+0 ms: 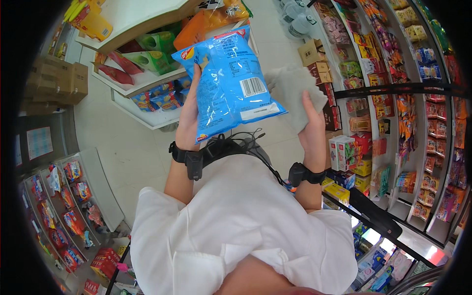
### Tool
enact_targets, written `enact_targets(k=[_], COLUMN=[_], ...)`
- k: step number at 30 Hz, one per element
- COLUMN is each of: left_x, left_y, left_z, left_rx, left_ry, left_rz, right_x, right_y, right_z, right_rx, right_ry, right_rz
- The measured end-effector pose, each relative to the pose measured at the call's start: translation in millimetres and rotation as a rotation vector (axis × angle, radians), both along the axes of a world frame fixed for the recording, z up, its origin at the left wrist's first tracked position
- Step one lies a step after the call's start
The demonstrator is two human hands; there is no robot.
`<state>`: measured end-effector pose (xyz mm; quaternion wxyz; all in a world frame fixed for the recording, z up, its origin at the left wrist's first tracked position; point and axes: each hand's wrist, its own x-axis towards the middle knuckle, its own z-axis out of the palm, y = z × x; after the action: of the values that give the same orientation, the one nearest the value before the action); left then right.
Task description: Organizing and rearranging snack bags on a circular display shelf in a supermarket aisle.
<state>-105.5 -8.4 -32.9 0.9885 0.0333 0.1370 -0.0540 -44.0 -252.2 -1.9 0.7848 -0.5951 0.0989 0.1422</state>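
A blue Lay's chip bag point(230, 83) is held up before me, its printed back with a barcode facing me. My left hand point(190, 110) grips the bag along its left side, the thumb on the front and the fingers hidden behind. In my right hand point(313, 123) is a crumpled grey-white cloth point(295, 88), pinched under the thumb and spread out to the left. The cloth is just right of the bag, with a small gap between them at the bag's lower right corner.
A white tiered display stand point(147, 81) holds snack bags ahead on the left. Tall snack shelves point(383, 110) line the right side, with cartons point(315, 55) and water bottles point(300, 24) on the floor nearby. Cardboard boxes point(55, 81) are stacked at far left, above another snack rack point(66, 206).
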Motion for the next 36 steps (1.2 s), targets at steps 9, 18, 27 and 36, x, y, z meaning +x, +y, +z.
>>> enact_targets(k=[9,18,27,36], left_x=[9.4,19.4,25.2,10.6], left_y=[-96.9,-129.4,-130.3,-125.2], left_z=[65.1,29.8,9.6,35.6], left_rx=[0.464,-0.163,0.221,0.281], left_ry=[0.163,-0.091,0.077,0.181], left_rz=[0.109,-0.027,-0.004,0.088], right_x=[-12.7,-1.5,9.9,13.2], right_y=[-62.6,-106.9,-120.2,-104.1], right_z=[15.1,5.4,-14.7,-20.0], right_rx=[-0.016,0.067,0.473,-0.036], right_ry=[-0.035,-0.006,0.14,-0.192], right_rz=[0.203,0.257,0.351,0.582])
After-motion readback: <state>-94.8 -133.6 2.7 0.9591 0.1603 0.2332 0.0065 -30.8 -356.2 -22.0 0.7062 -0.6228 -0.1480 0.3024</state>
